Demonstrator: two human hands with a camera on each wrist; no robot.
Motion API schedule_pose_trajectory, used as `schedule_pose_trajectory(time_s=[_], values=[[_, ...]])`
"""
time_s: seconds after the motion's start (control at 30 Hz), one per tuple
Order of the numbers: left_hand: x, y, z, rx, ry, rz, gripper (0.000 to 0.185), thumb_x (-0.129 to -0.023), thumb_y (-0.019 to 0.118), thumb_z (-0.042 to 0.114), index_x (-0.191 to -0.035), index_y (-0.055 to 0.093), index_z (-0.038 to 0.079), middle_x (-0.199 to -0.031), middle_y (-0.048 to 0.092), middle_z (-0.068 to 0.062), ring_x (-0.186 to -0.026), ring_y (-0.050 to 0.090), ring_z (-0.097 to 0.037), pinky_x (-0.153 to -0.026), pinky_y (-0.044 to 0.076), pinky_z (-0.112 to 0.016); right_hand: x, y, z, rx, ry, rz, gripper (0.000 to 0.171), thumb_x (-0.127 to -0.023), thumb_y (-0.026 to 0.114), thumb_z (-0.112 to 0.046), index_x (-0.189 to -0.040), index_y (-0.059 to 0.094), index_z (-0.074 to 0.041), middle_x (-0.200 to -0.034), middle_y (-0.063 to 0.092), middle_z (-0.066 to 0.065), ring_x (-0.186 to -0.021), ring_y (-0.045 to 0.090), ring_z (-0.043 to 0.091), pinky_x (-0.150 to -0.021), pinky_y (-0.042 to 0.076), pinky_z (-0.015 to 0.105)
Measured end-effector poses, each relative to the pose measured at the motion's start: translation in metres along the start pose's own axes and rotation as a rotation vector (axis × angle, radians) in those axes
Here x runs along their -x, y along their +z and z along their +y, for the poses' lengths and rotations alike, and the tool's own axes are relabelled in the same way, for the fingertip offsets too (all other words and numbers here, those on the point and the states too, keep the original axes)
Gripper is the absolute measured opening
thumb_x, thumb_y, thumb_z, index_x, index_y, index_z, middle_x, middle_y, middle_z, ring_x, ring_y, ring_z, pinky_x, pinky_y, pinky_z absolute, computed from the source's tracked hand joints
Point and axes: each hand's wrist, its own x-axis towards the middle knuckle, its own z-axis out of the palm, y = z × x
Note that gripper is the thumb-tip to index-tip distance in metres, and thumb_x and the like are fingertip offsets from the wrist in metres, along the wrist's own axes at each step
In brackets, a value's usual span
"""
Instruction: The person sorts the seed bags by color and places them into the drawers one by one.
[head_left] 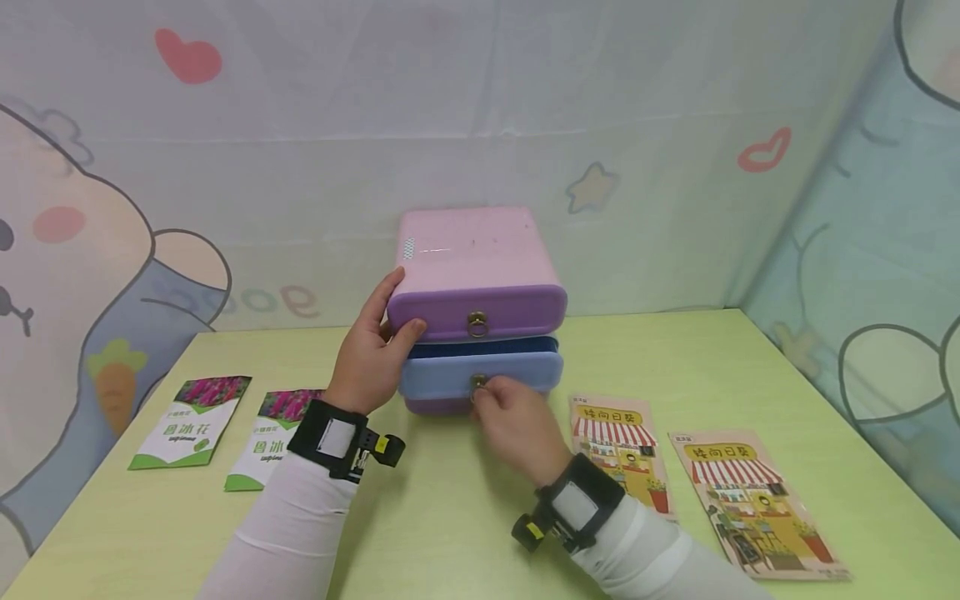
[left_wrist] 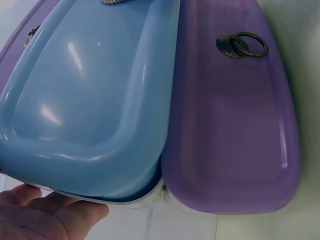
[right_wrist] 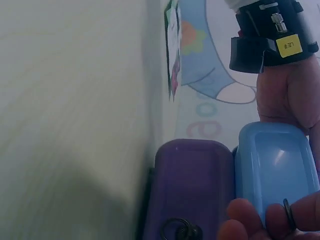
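A small pink chest of drawers stands near the back of the table. Its top drawer front is purple, with a brass ring pull. Below, the light blue middle drawer sticks out a little, its dark inner edge showing. The purple bottom drawer lies behind and beneath it. My left hand rests against the chest's left side, thumb at the edge of the top drawer front and fingers along the side. With thumb and fingers, my right hand pinches the ring pull of the blue drawer.
Two green and white seed packets with pink flowers lie at the left, the nearer one partly behind my left wrist. Two sunflower packets with striped awnings lie at the right. A cartoon-printed cloth hangs behind.
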Motion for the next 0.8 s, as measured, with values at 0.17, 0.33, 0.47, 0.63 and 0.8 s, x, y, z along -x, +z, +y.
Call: schedule_pose_trajectory(time_s=[0.17, 0.33, 0.47, 0.63, 0.8], values=[[0.0, 0.0, 0.0, -0.008, 0.004, 0.004, 0.071, -0.106, 0.065, 0.019, -0.167, 0.03, 0.033, -0.167, 0.041, -0.006, -0.142, 0.056, -0.041, -0.11, 0.05, -0.063, 0.005, -0.006, -0.006, 0.115, -0.052, -0.028, 0.032, -0.107, 0.053, -0.029, -0.079, 0.061, -0.016, -0.07, 0.058, 0.0, -0.062, 0.054, 0.017, -0.058, 0.046, 0.032], [0.0, 0.0, 0.001, -0.019, 0.009, 0.002, 0.071, -0.106, 0.065, 0.019, -0.167, 0.03, 0.032, -0.168, 0.04, -0.005, -0.142, 0.056, -0.041, -0.112, 0.049, -0.061, 0.007, -0.013, -0.012, 0.217, -0.075, -0.062, 0.037, -0.107, 0.053, -0.03, -0.072, 0.054, -0.018, -0.064, 0.053, -0.001, -0.058, 0.052, 0.016, -0.056, 0.044, 0.033], [0.0, -0.001, 0.002, -0.021, 0.01, -0.003, 0.071, -0.106, 0.065, 0.019, -0.167, 0.03, 0.032, -0.169, 0.038, -0.004, -0.142, 0.056, -0.041, -0.113, 0.048, -0.06, 0.01, -0.017, -0.015, 0.272, -0.09, -0.095, 0.038, -0.107, 0.052, -0.028, -0.071, 0.054, -0.018, -0.062, 0.053, -0.001, -0.055, 0.052, 0.015, -0.053, 0.043, 0.032], [0.001, -0.003, 0.003, -0.026, -0.003, -0.008, 0.071, -0.106, 0.065, 0.019, -0.167, 0.031, 0.032, -0.171, 0.036, -0.001, -0.143, 0.055, -0.04, -0.115, 0.047, -0.057, 0.014, -0.022, -0.019, 0.345, -0.105, -0.133, 0.037, -0.107, 0.053, -0.026, -0.071, 0.056, -0.018, -0.063, 0.054, -0.001, -0.055, 0.053, 0.015, -0.052, 0.043, 0.031], [0.001, -0.005, 0.004, -0.033, -0.02, -0.018, 0.07, -0.107, 0.064, 0.019, -0.166, 0.031, 0.035, -0.172, 0.035, 0.001, -0.145, 0.054, -0.039, -0.116, 0.046, -0.054, 0.018, -0.026, -0.024, 0.415, -0.125, -0.14, 0.036, -0.105, 0.054, -0.025, -0.07, 0.058, -0.019, -0.063, 0.056, -0.002, -0.056, 0.054, 0.016, -0.052, 0.044, 0.032]])
